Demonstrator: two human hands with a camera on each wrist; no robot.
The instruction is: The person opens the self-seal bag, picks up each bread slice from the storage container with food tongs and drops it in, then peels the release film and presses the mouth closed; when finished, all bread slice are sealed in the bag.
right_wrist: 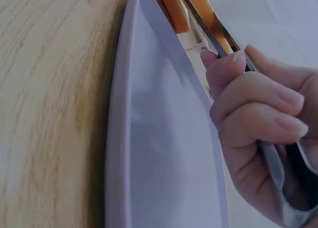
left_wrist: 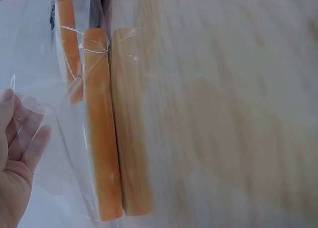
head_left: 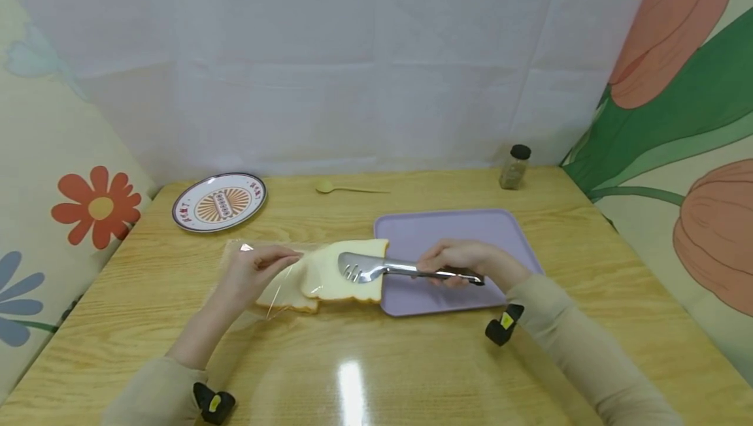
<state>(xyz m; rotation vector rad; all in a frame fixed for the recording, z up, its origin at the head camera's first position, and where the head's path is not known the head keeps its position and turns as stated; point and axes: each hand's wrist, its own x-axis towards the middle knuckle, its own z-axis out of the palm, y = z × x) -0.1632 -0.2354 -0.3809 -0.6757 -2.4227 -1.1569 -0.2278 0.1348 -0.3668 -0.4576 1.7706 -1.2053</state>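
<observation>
My right hand [head_left: 455,261] grips metal tongs [head_left: 400,268], fingers curled round the handles in the right wrist view [right_wrist: 263,109]. Between the tongs' ends is an upper bread slice [head_left: 329,269], its right edge overlapping the purple tray [head_left: 459,230] in the head view. A second bread slice [head_left: 285,289] lies lower and to the left, inside a clear plastic bag [left_wrist: 49,111]. With thumb and fingertips my left hand [head_left: 253,272] pinches the bag's film above that slice. The left wrist view shows the brown crust [left_wrist: 102,133] of the lower slice close over the table.
A white plate [head_left: 220,202] with an orange sunburst print stands at the back left. Behind the bread lies a gold spoon [head_left: 347,189]. A small jar [head_left: 514,168] with a black lid is at the back right of the wooden table [head_left: 282,374].
</observation>
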